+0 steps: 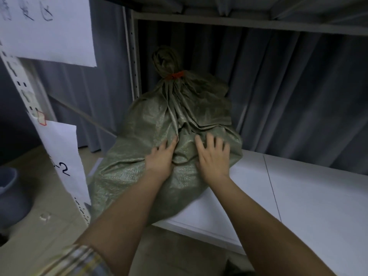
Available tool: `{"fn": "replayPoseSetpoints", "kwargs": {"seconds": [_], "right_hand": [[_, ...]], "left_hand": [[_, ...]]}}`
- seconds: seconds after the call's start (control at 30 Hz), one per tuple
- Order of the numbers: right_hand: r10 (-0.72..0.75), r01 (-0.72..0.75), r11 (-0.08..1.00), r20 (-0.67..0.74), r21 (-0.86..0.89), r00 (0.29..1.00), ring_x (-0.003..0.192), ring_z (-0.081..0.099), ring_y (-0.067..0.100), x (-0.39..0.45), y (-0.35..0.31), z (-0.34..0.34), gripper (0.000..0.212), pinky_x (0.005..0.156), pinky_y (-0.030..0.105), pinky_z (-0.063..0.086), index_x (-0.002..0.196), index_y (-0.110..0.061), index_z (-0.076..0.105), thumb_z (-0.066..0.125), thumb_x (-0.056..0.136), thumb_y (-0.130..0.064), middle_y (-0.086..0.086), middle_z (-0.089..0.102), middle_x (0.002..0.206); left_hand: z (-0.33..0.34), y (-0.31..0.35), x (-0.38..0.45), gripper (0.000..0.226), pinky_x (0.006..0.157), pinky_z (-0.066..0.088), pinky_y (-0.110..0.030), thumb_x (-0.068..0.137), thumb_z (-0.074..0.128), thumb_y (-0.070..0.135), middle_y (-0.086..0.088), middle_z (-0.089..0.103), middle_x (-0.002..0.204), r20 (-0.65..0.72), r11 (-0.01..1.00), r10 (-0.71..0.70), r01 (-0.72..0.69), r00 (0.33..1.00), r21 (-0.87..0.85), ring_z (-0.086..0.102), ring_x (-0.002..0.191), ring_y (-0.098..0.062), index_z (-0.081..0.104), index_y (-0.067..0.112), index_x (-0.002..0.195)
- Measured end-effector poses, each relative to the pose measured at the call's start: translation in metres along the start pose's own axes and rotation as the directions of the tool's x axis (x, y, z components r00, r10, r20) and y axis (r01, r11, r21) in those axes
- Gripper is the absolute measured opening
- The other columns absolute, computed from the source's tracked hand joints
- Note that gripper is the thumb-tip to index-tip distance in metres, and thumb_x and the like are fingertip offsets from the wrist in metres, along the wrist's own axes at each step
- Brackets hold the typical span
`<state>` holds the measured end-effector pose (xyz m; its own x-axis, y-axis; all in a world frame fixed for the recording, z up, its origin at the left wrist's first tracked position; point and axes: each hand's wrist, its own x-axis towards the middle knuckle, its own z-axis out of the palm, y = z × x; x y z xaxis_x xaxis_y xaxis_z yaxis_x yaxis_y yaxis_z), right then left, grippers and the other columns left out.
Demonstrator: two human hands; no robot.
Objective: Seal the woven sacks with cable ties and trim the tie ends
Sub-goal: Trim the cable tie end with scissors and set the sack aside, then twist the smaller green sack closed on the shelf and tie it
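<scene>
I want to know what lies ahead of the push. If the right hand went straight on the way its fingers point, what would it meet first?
The right hand already lies flat on the green woven sack; straight ahead is more sack, bunching toward the red cable tie. Depth is unclear.

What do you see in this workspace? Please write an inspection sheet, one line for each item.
Surface: white shelf board; the sack lies on it, one end hanging over the left edge.
Job's things: green woven sack, neck gathered and bound by a red cable tie; whether the tie end is trimmed cannot be told.
Clutter: grey bucket on the floor at left.
Grippers: left hand and right hand rest on the sack with straight fingers.
Cables: nothing seen.
Surroundings: grey curtain behind, perforated rack post, paper labels with handwriting.
</scene>
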<state>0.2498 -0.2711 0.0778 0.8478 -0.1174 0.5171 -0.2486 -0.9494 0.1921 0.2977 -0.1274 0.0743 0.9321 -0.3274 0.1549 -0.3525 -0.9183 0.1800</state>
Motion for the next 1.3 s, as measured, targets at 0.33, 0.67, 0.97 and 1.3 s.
{"fn": "replayPoseSetpoints", "kwargs": {"seconds": [0.33,0.67,0.97,1.3], "right_hand": [[-0.202,-0.052,0.896,0.508,0.442,0.837,0.144,-0.018,0.032,0.001,0.004,0.013,0.099,0.115,0.049,0.021,0.147,-0.033,-0.018,0.058,0.088,-0.011,-0.005,-0.038,0.15],[-0.18,0.017,0.943,0.465,0.333,0.867,0.143,0.01,0.034,-0.034,0.041,-0.066,0.077,0.115,0.046,0.023,0.151,-0.025,0.004,0.053,0.091,-0.019,0.007,-0.003,0.159],[-0.041,-0.047,0.967,0.336,0.249,0.941,0.112,0.05,0.029,-0.151,0.096,-0.166,0.032,0.085,0.034,0.043,0.12,-0.011,0.057,0.042,0.095,-0.024,0.01,0.059,0.121],[0.145,-0.303,0.861,0.374,0.409,0.916,0.101,0.06,0.022,-0.274,0.15,-0.204,0.034,0.077,0.029,0.047,0.126,-0.019,0.057,0.043,0.095,-0.024,0.002,0.064,0.118]], "left_hand": [[0.011,0.005,0.007,0.078,0.113,0.015,-0.058,0.089,0.052,0.016,-0.01,0.016,0.155,-0.109,0.983,-0.086,0.102,0.99,0.153,0.017,0.142,-0.031,0.003,0.02,0.15],[-0.04,0.055,-0.049,0.067,0.115,0.012,-0.054,0.09,0.049,0.015,-0.008,0.016,0.156,-0.071,0.996,0.01,-0.004,0.997,0.085,0.014,0.144,-0.029,0.016,0.022,0.148],[-0.082,0.143,-0.163,0.03,0.074,0.036,-0.032,0.09,0.047,0.014,-0.009,0.062,0.114,-0.18,0.979,0.199,-0.205,0.963,-0.016,0.058,0.105,-0.031,0.052,0.016,0.12],[-0.075,0.215,-0.256,0.031,0.079,0.042,-0.035,0.096,0.043,0.017,-0.006,0.056,0.124,-0.22,0.929,0.262,-0.307,0.94,-0.205,0.052,0.111,-0.026,0.057,0.019,0.123]]}}
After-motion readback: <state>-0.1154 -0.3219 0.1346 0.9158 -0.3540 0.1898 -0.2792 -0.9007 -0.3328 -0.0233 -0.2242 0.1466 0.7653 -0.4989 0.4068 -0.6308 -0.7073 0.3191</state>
